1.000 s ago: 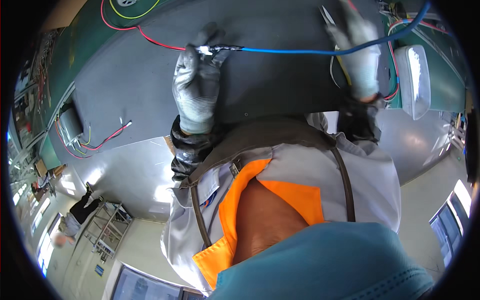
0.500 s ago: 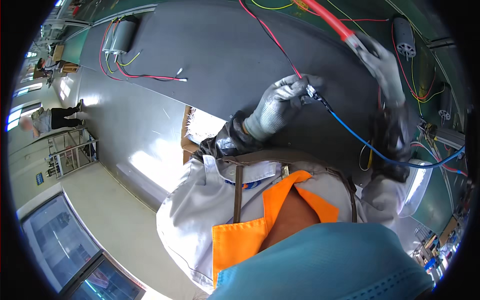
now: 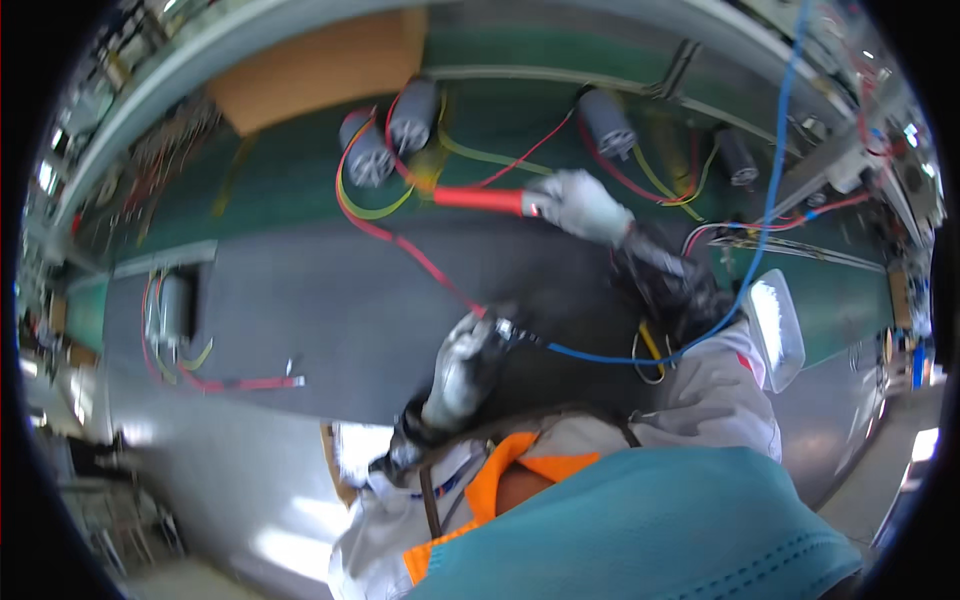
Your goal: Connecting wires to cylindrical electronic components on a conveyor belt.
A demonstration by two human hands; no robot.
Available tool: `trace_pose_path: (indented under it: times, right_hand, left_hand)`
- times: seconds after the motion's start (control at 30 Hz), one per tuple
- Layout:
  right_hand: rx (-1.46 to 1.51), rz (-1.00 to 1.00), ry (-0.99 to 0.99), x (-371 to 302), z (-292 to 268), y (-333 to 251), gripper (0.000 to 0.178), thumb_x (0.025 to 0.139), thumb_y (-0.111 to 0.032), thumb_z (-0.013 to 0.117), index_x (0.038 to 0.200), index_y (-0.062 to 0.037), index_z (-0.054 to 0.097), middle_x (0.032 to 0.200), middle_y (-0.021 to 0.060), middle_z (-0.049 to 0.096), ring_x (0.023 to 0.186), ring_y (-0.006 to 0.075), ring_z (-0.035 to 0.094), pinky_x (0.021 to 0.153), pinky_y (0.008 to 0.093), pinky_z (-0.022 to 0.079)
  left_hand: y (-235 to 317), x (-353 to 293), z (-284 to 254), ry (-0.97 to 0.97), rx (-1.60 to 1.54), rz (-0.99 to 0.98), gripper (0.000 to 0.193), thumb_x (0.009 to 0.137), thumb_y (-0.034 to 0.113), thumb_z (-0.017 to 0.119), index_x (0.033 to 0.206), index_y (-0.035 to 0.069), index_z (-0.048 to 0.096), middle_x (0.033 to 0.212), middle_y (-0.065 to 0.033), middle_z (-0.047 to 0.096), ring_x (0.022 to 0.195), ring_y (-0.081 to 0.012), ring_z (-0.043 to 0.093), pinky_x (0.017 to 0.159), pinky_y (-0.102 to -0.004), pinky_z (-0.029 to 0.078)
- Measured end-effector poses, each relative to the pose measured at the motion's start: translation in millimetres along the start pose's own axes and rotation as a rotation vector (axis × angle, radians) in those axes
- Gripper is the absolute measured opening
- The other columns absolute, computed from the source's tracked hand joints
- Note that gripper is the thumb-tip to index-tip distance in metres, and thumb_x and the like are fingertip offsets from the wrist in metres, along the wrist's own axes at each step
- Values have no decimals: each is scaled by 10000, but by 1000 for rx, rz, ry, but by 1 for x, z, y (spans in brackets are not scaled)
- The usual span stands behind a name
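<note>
My left hand [image 3: 465,365], in a grey-coated glove, is closed at the near middle of the dark mat [image 3: 290,290]. It pinches a small metal clip [image 3: 508,328] where a red motor lead [image 3: 425,262] meets a blue wire [image 3: 600,358]. My right hand [image 3: 580,207], also gloved, is wrapped around the end of a red rod-shaped tool [image 3: 478,199]. The rod's far end points left, to a blurred yellowish spot beside the leads of two grey motors [image 3: 413,118] [image 3: 366,150]. What that end touches is too blurred to tell.
More grey motors with leads stand at the back right [image 3: 607,122] [image 3: 737,157] and on the left [image 3: 175,310]. A cardboard sheet [image 3: 320,70] is at the back. A white tray [image 3: 778,330] and a yellow-handled tool [image 3: 650,340] lie right. The blue wire runs up past my right arm.
The view has swung, bringing the back row of motors into sight. The red rod now lies nearly level, its far end by the motor leads. My left hand still pinches the clip.
</note>
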State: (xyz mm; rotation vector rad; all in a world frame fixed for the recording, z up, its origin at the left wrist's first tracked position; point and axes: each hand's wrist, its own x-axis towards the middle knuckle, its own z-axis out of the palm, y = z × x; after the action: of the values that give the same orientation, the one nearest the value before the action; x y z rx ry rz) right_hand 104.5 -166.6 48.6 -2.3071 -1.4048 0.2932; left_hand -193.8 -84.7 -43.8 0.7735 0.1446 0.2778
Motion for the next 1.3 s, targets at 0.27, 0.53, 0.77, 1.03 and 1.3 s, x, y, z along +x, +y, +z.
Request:
trace_pose_path:
  times: [0.27,0.53,0.77,1.03,1.3]
  right_hand:
    - [-228,316,220,-239,-33,68,470,840,-114,678,1305,-77,627,1075,213,695,1001,424,658,872,495,529]
    - [421,-271,-183,-175,2,-60,640,853,-176,771,1441,-64,543,1420,213,576,1259,364,565,1041,427,453]
    - [1037,-30,524,-169,29,-70,418,1040,-183,567,1393,41,551,1065,191,709,851,266,701,790,351,555]
    - [796,45,-23,-154,50,-24,466,1123,-262,373,1293,127,566,1163,198,681,935,258,711,817,347,581]
    - [992,324,112,-137,52,-7,348,1091,-222,482,1274,44,611,1023,131,723,804,171,693,758,299,564]
  left_hand:
    - [-1,8,34,19,-252,-69,357,1070,278,544,1220,-32,636,1216,-170,681,1185,-352,639,1030,-538,485]
    - [12,25,26,-27,446,-10,413,1111,303,404,1158,-20,657,1009,-112,702,879,-175,643,843,-334,509]
    - [133,15,-77,598,1870,768,212,918,184,678,802,6,670,899,-198,652,836,-411,615,748,-496,482]
    - [204,-139,-147,1014,2214,-389,338,970,429,568,1070,149,729,1081,-161,723,1010,-388,694,879,-511,556]
    - [280,-152,-114,967,2299,-557,610,892,491,722,1333,78,642,1240,-199,702,1167,-373,664,962,-463,543]
